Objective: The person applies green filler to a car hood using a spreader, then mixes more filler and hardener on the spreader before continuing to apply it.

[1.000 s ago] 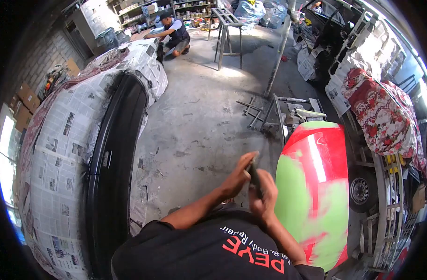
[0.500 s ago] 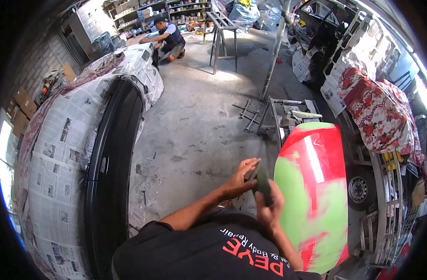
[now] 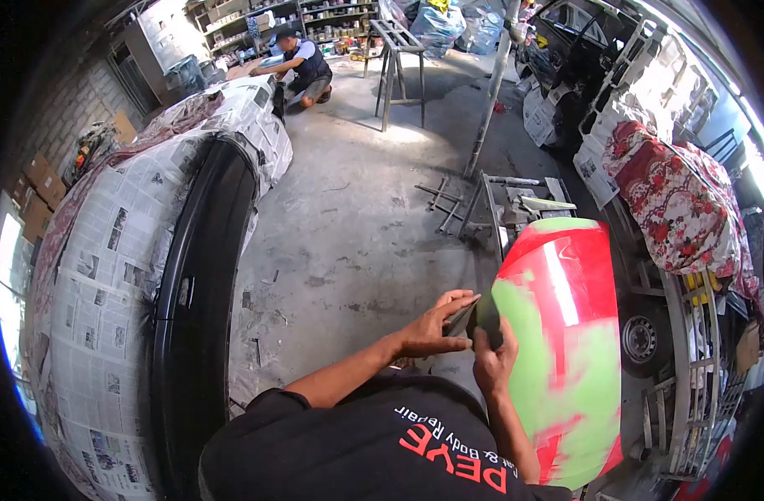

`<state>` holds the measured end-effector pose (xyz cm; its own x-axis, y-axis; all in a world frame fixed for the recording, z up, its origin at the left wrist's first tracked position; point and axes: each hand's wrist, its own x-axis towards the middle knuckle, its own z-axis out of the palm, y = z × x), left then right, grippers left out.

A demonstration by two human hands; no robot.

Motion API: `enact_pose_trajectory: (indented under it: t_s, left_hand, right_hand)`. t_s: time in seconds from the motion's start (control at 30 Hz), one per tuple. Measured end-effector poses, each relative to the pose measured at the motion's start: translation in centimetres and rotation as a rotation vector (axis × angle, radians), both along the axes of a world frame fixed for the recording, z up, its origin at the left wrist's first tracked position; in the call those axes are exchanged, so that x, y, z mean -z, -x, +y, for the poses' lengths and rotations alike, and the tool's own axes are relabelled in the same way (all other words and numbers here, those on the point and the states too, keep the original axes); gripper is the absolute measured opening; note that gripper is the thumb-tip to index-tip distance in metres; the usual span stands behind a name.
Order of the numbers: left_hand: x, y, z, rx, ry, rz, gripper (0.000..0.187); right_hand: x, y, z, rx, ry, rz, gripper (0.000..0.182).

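Holding a dark block (image 3: 485, 316) out past the black shirt (image 3: 357, 434), right by the left edge of a green-and-red panel (image 3: 557, 359). Got the right hand (image 3: 494, 359) closed on it pretty firmly. Got the left hand (image 3: 436, 332) on the other side, fingers and thumb only a little apart, with something thin and grayish between them. Too small to make out tbh, and can't tell if actually gripping it. Also can't tell whether touching the panel with the block or just overlapping it from this angle.

Showing patchy green and glossy red all over that panel. Just past its far end, a metal frame (image 3: 515, 181), and beside that a crossed metal piece (image 3: 439, 197) on the gray floor (image 3: 340, 234). Over to the right, a wheel (image 3: 641, 338) and a flowery cloth (image 3: 674, 204). Over to the left, a long black panel (image 3: 202, 267) with newspaper (image 3: 106, 250) alongside. Way at the back, a person (image 3: 307, 67) crouching near shelves (image 3: 340, 12) of small containers.
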<state>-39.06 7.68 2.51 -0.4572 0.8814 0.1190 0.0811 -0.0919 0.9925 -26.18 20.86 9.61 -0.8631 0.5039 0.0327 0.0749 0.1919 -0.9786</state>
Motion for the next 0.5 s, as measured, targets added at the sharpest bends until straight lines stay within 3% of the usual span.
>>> enact_pose_trajectory:
  t_s: [0.03, 0.1, 0.17, 0.23, 0.27, 0.37, 0.4, 0.43, 0.5]
  left_hand:
    - [0.6, 0.5, 0.0, 0.007, 0.055, 0.017, 0.091]
    - [0.9, 0.2, 0.3, -0.072, 0.070, 0.123, 0.089]
    - [1.2, -0.3, 1.0, -0.110, -0.090, -0.011, 0.092]
    - [0.6, -1.4, 0.7, -0.034, -0.059, -0.026, 0.098]
    - [-0.1, -1.7, 0.6, -0.006, -0.060, 0.046, 0.100]
    - [0.0, -1.1, 1.1, 0.024, -0.056, 0.094, 0.109]
    - [0.2, -1.1, 1.3, -0.054, -0.041, -0.047, 0.113]
    - [0.5, -1.0, 1.7, -0.129, -0.028, -0.184, 0.118]
    - [1.0, -1.0, 2.2, -0.100, -0.017, -0.113, 0.118]
  right_hand:
    - [-0.3, -0.1, -0.2, -0.001, -0.001, 0.005, 0.036]
    - [-0.5, -0.9, -1.5, -0.065, -0.388, 0.221, 0.030]
    - [0.0, -0.2, -1.8, -0.027, -0.404, 0.306, 0.031]
    - [0.6, 0.3, -0.6, 0.150, -0.165, 0.023, 0.029]
    - [1.1, 0.9, 0.2, 0.109, 0.077, 0.047, 0.031]
    - [-0.3, -1.5, -0.6, 0.051, -0.135, 0.101, 0.031]
    - [-1.5, -1.7, -1.0, -0.063, -0.276, 0.192, 0.032]
    - [-1.7, -1.6, -1.8, -0.041, -0.280, 0.248, 0.033]
    - [0.1, -0.8, -1.1, 0.108, -0.271, 0.160, 0.033]
